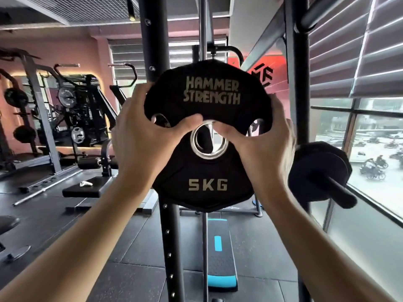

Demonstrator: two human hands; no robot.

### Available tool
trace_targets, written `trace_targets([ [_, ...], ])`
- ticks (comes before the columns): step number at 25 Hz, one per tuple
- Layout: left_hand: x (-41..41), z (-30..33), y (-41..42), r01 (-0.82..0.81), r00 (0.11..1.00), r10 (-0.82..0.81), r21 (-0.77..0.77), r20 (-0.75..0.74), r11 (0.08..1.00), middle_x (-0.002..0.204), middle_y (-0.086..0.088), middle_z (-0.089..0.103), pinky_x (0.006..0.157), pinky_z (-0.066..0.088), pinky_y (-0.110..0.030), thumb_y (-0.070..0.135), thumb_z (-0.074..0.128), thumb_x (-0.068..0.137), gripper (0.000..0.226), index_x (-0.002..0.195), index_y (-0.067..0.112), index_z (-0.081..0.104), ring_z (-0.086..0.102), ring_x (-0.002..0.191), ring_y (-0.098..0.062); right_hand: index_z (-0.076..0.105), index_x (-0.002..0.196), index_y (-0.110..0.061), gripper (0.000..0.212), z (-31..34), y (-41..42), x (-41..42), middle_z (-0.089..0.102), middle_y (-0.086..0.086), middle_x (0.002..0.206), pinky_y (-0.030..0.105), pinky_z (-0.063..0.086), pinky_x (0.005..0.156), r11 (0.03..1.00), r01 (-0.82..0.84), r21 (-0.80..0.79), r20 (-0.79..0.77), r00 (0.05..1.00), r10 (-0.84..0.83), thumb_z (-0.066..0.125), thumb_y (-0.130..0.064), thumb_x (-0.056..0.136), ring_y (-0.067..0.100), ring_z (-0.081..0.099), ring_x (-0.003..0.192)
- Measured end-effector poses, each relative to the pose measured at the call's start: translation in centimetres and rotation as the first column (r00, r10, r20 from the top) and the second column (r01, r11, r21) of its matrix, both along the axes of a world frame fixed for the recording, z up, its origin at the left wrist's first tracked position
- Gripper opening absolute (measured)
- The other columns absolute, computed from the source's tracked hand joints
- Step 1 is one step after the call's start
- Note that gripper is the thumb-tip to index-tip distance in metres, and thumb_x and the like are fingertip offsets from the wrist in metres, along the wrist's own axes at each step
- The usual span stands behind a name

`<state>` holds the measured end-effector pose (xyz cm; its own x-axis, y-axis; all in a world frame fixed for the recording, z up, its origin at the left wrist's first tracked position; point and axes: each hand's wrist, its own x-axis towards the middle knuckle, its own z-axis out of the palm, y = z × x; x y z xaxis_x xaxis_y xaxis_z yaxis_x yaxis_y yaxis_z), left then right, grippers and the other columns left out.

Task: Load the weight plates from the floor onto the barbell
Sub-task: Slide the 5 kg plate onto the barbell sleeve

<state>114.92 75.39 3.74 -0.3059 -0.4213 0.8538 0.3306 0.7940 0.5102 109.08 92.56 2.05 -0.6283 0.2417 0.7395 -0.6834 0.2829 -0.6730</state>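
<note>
now both hands' grip, l [150,127] & r [257,138], clamped on upright 5kg plate [207,171]; sleeve end [205,140] thru its hole

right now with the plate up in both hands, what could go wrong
The black 5 kg rubber weight plate is carried only by the left hand and right hand, each gripping a handle cutout, so a slip could drop it. Its steel centre ring sits left of the loaded black barbell sleeve, so it may knock the sleeve end.

Two hands, the left hand [141,125] and the right hand [259,144], are seen on one 5 kg weight plate [207,171]. One plate-loaded bar [320,171] and one step platform [220,253] are counted.
</note>
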Motion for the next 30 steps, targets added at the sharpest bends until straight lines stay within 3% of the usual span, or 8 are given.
trace_targets([
  [4,1.2,-1.9,-6.3,-0.014,0.998,0.013,0.009,0.058,1.0,0.108,0.016,0.067,0.093,0.053,-0.047,0.076,0.076,0.06,0.072,0.116,0.036,0.056,0.065,0.105,-0.01,0.05,0.131,-0.044,0.093,-1.9,-6.2,1.3,0.061,-0.01,0.114,0.035,0.052,0.087,1.0,-0.006,0.006,0.07,0.998,0.005,0.081,-0.074,0.048,0.008,0.06,0.1],
  [7,1.3,-3.3,-10.1,-0.007,0.995,0.003,0.031,0.099,0.999,0.107,0.016,0.068,0.092,0.054,-0.047,0.079,0.074,0.058,0.074,0.116,0.037,0.056,0.065,0.104,-0.012,0.045,0.131,-0.05,0.089,-3.2,-9.7,1.8,0.056,-0.009,0.113,0.013,0.036,0.071,0.999,-0.029,0.019,0.129,0.991,0.026,0.084,-0.067,0.053,-0.006,0.048,0.083],
  [9,1.3,-4.2,-11.9,0.006,0.992,-0.014,0.062,0.122,0.998,0.101,0.018,0.067,0.09,0.054,-0.047,0.078,0.075,0.058,0.07,0.112,0.038,0.056,0.065,0.099,-0.012,0.045,0.132,-0.05,0.09,-3.8,-11.5,2.1,0.054,-0.007,0.111,0.011,0.032,0.067,0.999,-0.019,0.048,0.159,0.987,0.011,0.084,-0.067,0.053,-0.011,0.043,0.08],
  [14,0.9,-6.0,-13.9,0.061,0.984,-0.072,0.073,0.162,0.995,0.105,0.018,0.068,0.093,0.054,-0.048,0.08,0.073,0.058,0.075,0.117,0.038,0.056,0.065,0.105,-0.011,0.045,0.136,-0.048,0.096,-5.5,-13.1,2.3,0.056,-0.005,0.112,0.029,0.048,0.076,0.995,0.05,0.089,0.175,0.982,-0.065,0.082,-0.072,0.052,0.013,0.058,0.096],
  [20,-1.5,-8.4,-13.6,0.16,0.972,-0.177,0.118,0.154,0.98,0.112,0.017,0.066,0.094,0.054,-0.04,0.069,0.079,0.059,0.074,0.122,0.038,0.057,0.063,0.106,-0.005,0.044,0.137,-0.048,0.081,-8.2,-13.1,1.0,0.052,-0.002,0.114,0.046,0.053,0.09,0.992,0.087,0.092,0.195,0.975,-0.104,0.081,-0.061,0.066,0.018,0.06,0.1],
  [24,-2.6,-9.3,-14.2,0.186,0.976,-0.194,0.091,0.099,0.978,0.119,0.011,0.064,0.098,0.052,-0.037,0.062,0.082,0.064,0.077,0.129,0.029,0.056,0.062,0.112,-0.007,0.038,0.144,-0.047,0.087,-8.9,-13.2,-0.3,0.049,-0.001,0.119,0.046,0.052,0.092,0.992,0.077,0.1,0.158,0.983,-0.092,0.08,-0.057,0.069,0.02,0.059,0.106],
  [28,-3.5,-9.6,-14.5,0.191,0.976,-0.192,0.02,0.106,0.981,0.123,0.011,0.056,0.09,0.036,0.0,0.052,0.084,0.069,0.078,0.136,0.025,0.053,0.049,0.107,0.019,0.031,0.149,-0.044,0.09,-9.7,-13.2,-1.7,0.045,-0.001,0.122,0.042,0.052,0.092,0.996,0.031,0.087,0.129,0.991,-0.042,0.081,-0.05,0.074,0.018,0.058,0.106],
  [30,-4.4,-9.1,-14.9,0.201,0.966,-0.197,-0.007,0.166,0.98,0.127,0.009,0.053,0.086,0.03,0.006,0.045,0.085,0.073,0.08,0.141,0.024,0.049,0.044,0.103,0.025,0.029,0.15,-0.043,0.088,-9.9,-13.3,-3.1,0.044,0.0,0.124,0.041,0.051,0.093,0.994,0.001,0.108,0.123,0.992,-0.014,0.08,-0.044,0.078,0.019,0.057,0.11],
])
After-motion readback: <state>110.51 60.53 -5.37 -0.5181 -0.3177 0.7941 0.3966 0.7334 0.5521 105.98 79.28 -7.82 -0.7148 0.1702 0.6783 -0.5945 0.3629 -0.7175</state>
